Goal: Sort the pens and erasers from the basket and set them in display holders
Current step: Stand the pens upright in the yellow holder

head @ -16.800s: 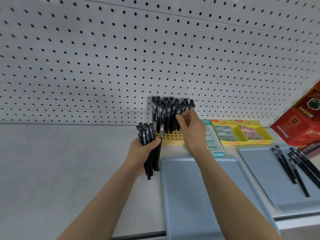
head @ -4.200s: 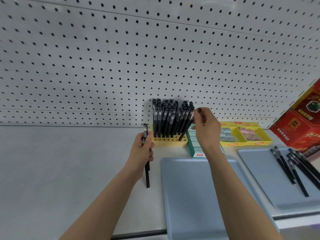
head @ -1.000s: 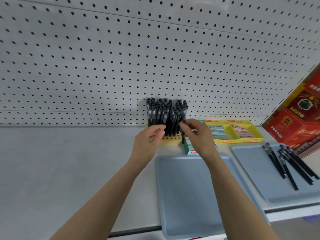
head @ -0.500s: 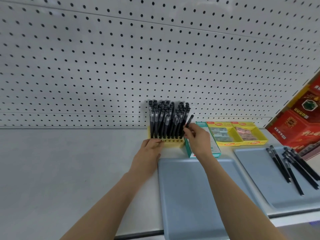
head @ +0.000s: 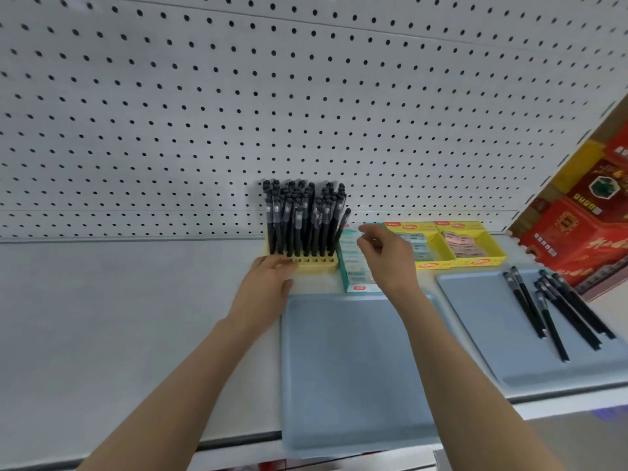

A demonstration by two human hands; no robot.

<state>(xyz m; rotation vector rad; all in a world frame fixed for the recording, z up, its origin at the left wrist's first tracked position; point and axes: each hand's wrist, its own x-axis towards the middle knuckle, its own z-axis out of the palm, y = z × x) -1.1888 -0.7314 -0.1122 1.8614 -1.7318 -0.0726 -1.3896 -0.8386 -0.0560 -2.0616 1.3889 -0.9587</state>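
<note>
A yellow pen holder stands against the pegboard, packed with several upright black pens; one pen at its right edge leans outward. My left hand rests against the holder's front left corner with fingers fairly straight. My right hand hovers just right of the holder, over a green eraser box, fingers loosely curled and holding nothing. Two yellow eraser boxes stand further right. Several loose black pens lie on the right blue tray.
A bare blue tray lies in front of me at the shelf edge. Red cartons are stacked at the far right. The grey shelf stretches left; a white pegboard forms the back wall.
My right hand let go of the last pen, which now leans at the holder's right edge, and drew back to the right. My left hand stays at the holder's front.
</note>
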